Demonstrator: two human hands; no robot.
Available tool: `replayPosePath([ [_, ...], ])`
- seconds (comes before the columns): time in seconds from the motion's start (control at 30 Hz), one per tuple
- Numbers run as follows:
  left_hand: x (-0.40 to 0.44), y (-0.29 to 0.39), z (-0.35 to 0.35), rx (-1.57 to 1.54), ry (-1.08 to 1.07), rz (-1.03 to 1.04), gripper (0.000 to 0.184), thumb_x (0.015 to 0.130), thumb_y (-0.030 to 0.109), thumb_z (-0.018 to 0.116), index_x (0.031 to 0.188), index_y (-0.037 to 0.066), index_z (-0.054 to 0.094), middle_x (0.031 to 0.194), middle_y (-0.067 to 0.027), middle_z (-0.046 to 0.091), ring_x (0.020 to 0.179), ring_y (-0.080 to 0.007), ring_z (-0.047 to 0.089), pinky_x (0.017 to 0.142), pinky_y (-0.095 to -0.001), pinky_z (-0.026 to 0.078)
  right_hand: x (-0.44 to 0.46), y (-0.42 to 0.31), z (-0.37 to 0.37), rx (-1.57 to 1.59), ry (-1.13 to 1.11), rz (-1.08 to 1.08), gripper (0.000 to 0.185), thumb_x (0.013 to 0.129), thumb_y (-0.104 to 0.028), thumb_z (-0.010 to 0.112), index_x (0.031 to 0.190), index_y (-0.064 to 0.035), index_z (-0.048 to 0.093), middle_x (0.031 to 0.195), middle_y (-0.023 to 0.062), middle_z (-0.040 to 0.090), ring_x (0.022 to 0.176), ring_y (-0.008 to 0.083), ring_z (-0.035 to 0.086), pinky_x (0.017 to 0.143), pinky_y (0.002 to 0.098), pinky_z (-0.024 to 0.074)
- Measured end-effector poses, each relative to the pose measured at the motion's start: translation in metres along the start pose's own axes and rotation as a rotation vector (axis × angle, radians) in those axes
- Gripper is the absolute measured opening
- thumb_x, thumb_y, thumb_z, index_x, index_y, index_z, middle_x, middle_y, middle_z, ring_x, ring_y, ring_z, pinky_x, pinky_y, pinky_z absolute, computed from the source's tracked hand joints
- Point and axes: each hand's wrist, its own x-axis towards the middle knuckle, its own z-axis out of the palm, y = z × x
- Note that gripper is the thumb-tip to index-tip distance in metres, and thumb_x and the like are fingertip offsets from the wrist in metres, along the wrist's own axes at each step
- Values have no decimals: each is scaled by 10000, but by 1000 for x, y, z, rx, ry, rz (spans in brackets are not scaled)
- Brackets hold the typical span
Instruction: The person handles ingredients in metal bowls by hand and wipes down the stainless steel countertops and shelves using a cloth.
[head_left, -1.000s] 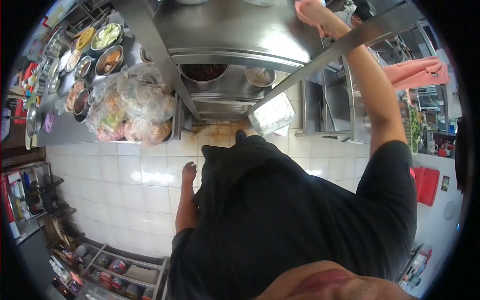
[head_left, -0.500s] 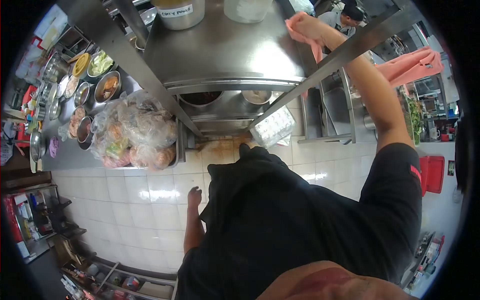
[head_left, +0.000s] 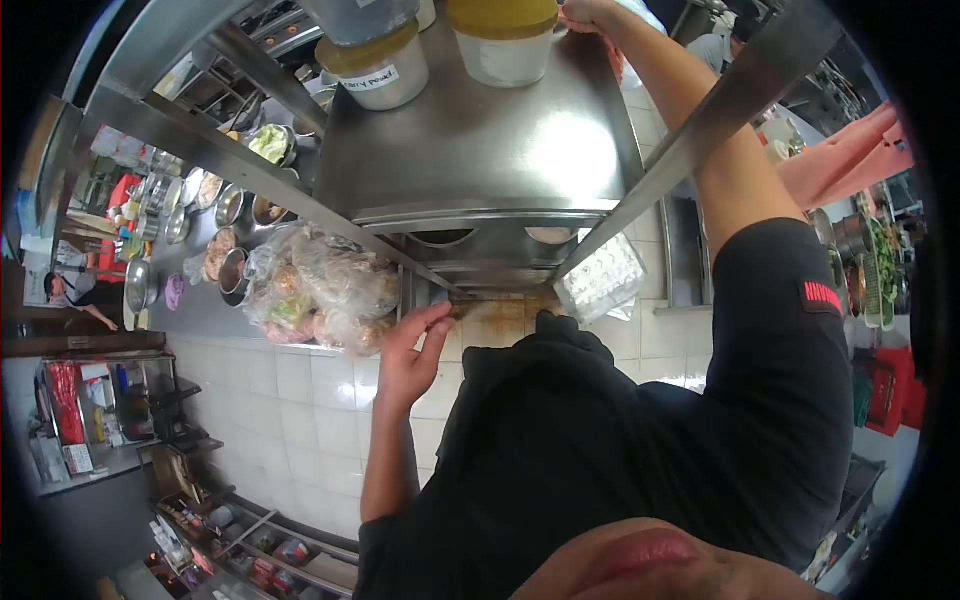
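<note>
My right hand (head_left: 590,14) is at the top of the view, closed around a pink cloth (head_left: 616,58) that hangs past the right edge of the steel shelf (head_left: 470,150). Next to that hand stands a clear tub (head_left: 503,55) with a yellow lid. Further left is a second yellow-lidded tub (head_left: 385,78), its label partly reading "curry", with another container on top. My left hand (head_left: 413,355) hovers over the floor near the prep table, fingers apart and holding nothing. Several plastic bags of food (head_left: 325,285) lie just left of it.
Steel posts (head_left: 700,95) of the rack slant across both sides. Metal bowls (head_left: 232,275) crowd the left table (head_left: 190,318). On the lower right, a pack of eggs or similar in clear wrap (head_left: 603,280) sits by the rack. Another person (head_left: 85,290) is far left.
My right hand has moved up and slightly left with the cloth, toward the shelf's far end. My left hand has risen toward the rack. The view has shifted, showing more of the tubs.
</note>
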Motion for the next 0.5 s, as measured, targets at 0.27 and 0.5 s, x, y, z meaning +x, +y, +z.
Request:
replayPosePath([
  [0.27, 88, 87, -11, 256, 179, 442, 272, 790, -2, 624, 1062, 1, 616, 990, -152, 624, 870, -309, 605, 780, -331, 488, 20, 1, 5, 51, 37, -62, 384, 892, -216, 484, 536, -73, 505, 463, 17, 464, 433, 113, 464, 402, 279, 350],
  [0.5, 179, 122, 2, 514, 256, 764, 414, 754, 45, 671, 1158, 41, 577, 1170, -169, 559, 1053, -357, 549, 867, -404, 474, -52, -33, 18, 939, 245, 34, 351, 864, -215, 549, 543, -76, 569, 459, 28, 518, 394, 128, 456, 385, 300, 376],
])
